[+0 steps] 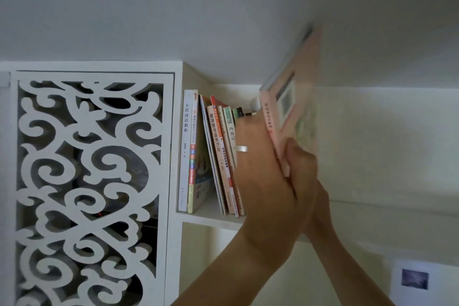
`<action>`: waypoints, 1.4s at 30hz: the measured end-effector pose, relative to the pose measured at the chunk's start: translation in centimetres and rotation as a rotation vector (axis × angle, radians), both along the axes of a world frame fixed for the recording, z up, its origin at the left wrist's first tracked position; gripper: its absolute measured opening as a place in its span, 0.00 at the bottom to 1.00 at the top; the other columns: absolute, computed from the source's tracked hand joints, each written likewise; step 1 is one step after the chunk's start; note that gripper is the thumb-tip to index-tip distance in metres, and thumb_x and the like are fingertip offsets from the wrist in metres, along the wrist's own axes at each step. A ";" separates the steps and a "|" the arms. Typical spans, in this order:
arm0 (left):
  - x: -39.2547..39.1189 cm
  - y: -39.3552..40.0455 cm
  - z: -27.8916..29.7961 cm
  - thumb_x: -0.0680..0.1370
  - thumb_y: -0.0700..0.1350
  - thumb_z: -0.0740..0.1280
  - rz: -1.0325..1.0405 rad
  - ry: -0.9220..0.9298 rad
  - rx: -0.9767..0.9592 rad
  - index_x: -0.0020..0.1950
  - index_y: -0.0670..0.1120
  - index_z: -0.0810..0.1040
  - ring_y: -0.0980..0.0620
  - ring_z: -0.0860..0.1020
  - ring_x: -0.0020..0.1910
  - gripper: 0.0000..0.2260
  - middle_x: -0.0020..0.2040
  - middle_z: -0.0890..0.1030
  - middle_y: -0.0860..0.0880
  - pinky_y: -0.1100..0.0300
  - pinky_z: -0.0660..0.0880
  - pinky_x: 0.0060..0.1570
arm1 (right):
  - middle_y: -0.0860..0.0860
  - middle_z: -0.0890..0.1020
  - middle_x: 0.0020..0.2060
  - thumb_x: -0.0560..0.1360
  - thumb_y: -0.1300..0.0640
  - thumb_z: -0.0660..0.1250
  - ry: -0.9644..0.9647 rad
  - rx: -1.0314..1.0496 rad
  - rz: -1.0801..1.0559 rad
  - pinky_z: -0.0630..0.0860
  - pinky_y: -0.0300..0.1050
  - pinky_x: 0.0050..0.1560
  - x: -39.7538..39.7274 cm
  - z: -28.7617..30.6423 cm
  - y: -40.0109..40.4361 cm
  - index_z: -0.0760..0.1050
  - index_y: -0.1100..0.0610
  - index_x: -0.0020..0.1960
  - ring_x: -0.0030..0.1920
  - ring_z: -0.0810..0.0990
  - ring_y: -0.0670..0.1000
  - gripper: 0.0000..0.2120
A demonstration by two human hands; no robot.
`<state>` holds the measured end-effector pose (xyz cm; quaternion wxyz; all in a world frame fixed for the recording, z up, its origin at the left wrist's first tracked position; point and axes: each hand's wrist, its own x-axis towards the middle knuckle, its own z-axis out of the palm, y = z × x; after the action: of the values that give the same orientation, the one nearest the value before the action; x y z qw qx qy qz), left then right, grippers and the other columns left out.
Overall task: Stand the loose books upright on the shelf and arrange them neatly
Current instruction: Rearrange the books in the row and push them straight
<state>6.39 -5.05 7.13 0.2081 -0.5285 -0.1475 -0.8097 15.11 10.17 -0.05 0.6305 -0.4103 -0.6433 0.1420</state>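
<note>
Shelf [211, 217]: white open compartment, beside a carved fretwork door [92, 169] at 9 o'clock.

Row of books [213, 156]: stood at the compartment's left; the first two upright, the others leaning left.

Pink book [290, 112]: held at 3 o'clock of the row, long axis near vertical, top tipped toward 1 o'clock, spine facing the row.

Left hand [263, 181]: flat, fingers straight, between row and pink book, touching its spine side.

Right hand [301, 164]: gripped the pink book's lower end; the likely carrier for seating it, probably toward 9 o'clock.
</note>
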 end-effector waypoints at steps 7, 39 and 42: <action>1.9 7.4 -0.5 0.86 0.47 0.61 0.303 0.012 -0.465 0.73 0.41 0.70 0.55 0.81 0.47 0.17 0.62 0.78 0.44 0.75 0.73 0.40 | 0.49 0.78 0.61 0.79 0.35 0.48 0.804 -0.029 -0.021 0.74 0.57 0.64 1.6 1.3 -0.5 0.73 0.42 0.67 0.63 0.77 0.54 0.24; -11.0 11.1 -9.1 0.84 0.55 0.62 0.692 0.205 -0.549 0.83 0.45 0.60 0.44 0.69 0.74 0.29 0.78 0.64 0.41 0.50 0.68 0.74 | 0.52 0.66 0.72 0.55 0.28 0.75 -0.255 -0.101 0.015 0.70 0.65 0.70 -1.2 0.6 -2.0 0.45 0.43 0.81 0.73 0.66 0.57 0.65; -9.5 9.4 -8.5 0.82 0.68 0.40 0.491 0.113 -0.742 0.82 0.57 0.45 0.47 0.77 0.68 0.30 0.76 0.69 0.44 0.50 0.79 0.64 | 0.52 0.66 0.71 0.54 0.27 0.75 -0.251 -0.102 -0.001 0.72 0.65 0.69 -1.3 0.4 -1.8 0.45 0.43 0.81 0.72 0.68 0.57 0.65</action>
<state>-3.13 4.36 -1.41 0.1981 -0.5600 -0.5373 -0.5987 13.84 8.37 0.38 0.5235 -0.4569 -0.7087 0.1219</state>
